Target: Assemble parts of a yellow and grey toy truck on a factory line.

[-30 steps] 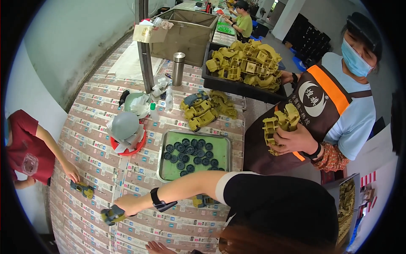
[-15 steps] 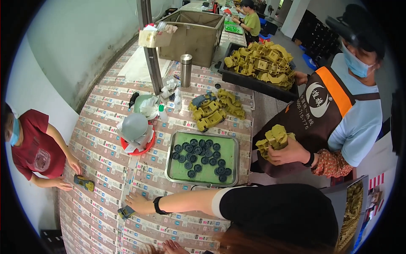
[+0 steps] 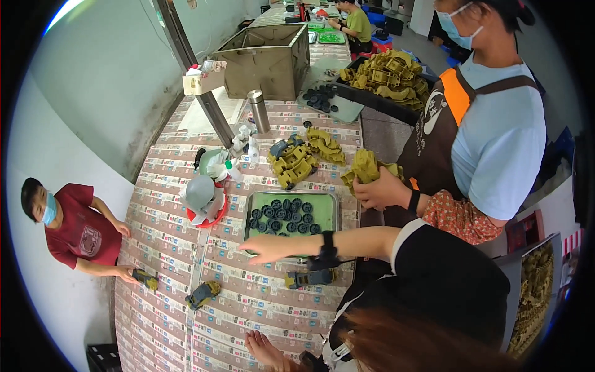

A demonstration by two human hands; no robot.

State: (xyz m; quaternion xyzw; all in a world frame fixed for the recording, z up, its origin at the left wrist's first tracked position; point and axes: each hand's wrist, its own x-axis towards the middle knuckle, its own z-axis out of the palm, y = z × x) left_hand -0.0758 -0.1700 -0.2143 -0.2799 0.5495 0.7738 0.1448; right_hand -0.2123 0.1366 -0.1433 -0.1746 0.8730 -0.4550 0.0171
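Right hand (image 3: pixel 268 248) is open, fingers spread, palm down, holding nothing. It sits over the near left corner of the tray (image 3: pixel 325 206); can't tell if it touches the rim or the table (image 3: pixel 167 204). The forearm comes in from the right, with a black watch (image 3: pixel 327 249) on the wrist. The tray is green, near the middle of the table, with black wheels (image 3: pixel 284 216) lying loose in it.

Just below the wrist, a dark toy truck (image 3: pixel 308 278) stands on the table, untouched. A second truck (image 3: pixel 203 294) lies further left, well apart from the hand.

Left hand (image 3: pixel 265 348) is at the lower edge, fingers loose and open, resting low by the table's near side and gripping nothing. It is partly cut off.

A third truck (image 3: pixel 146 279) lies at the left edge, with the fingers of a person in a red shirt (image 3: pixel 80 229) touching it.

Left of the tray is a grey dome (image 3: pixel 199 191) on a red dish (image 3: pixel 214 218). Beyond the tray are an olive parts pile (image 3: pixel 296 162) and, further back, a steel flask (image 3: pixel 256 111) and a grey box (image 3: pixel 268 54).

On the right, a co-worker in a brown apron (image 3: pixel 434 142) clutches a bunch of olive parts (image 3: pixel 364 166) in both hands at the table edge. Behind them is a black bin (image 3: pixel 372 99) piled with olive parts.
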